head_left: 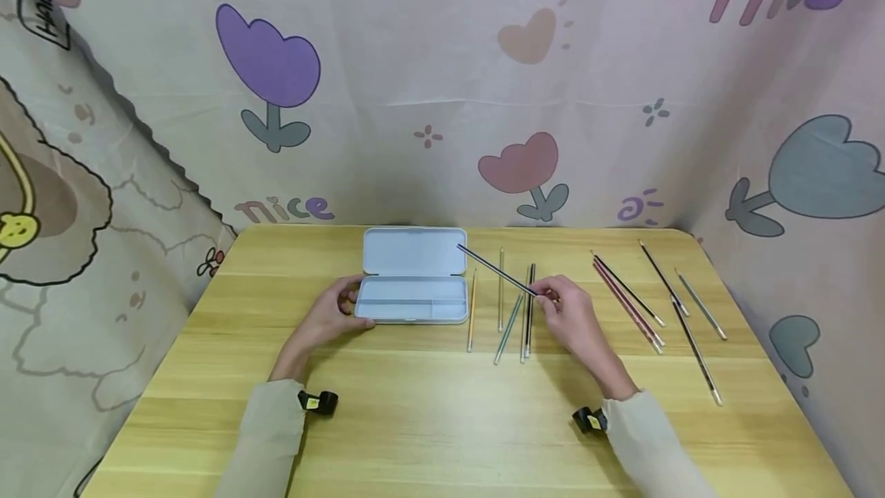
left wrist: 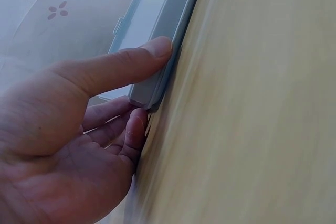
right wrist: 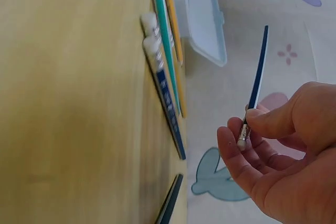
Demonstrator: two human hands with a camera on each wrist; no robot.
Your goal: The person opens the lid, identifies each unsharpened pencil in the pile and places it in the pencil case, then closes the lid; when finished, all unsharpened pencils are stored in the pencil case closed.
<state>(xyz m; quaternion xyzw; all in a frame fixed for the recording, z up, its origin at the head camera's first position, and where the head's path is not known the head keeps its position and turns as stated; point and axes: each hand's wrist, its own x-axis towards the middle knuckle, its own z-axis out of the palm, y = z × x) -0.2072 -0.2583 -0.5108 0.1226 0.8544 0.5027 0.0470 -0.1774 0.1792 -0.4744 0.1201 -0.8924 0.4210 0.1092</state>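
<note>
A pale blue pencil case [head_left: 411, 312] lies on the table with its lid [head_left: 415, 252] tipped back, showing a divided tray with nothing in it. At its left end my left hand [head_left: 329, 313] grips the corner; the thumb [left wrist: 157, 48] lies along the front wall and the other fingers curl at the side. Between right thumb and fingers I pinch a dark blue striped pencil [head_left: 496, 270] near its eraser end, raised above the table. Its tip points up and left, over the case's right edge. My right hand [head_left: 568, 312] is above several loose pencils.
Beside the case lie a yellow pencil [head_left: 472, 313], a green pencil [head_left: 508, 329] and dark pencils [head_left: 530, 306]. Farther right are red pencils [head_left: 625, 302], several black ones and a grey-green pencil [head_left: 701, 306]. A printed cloth [head_left: 387, 60] hangs behind the table.
</note>
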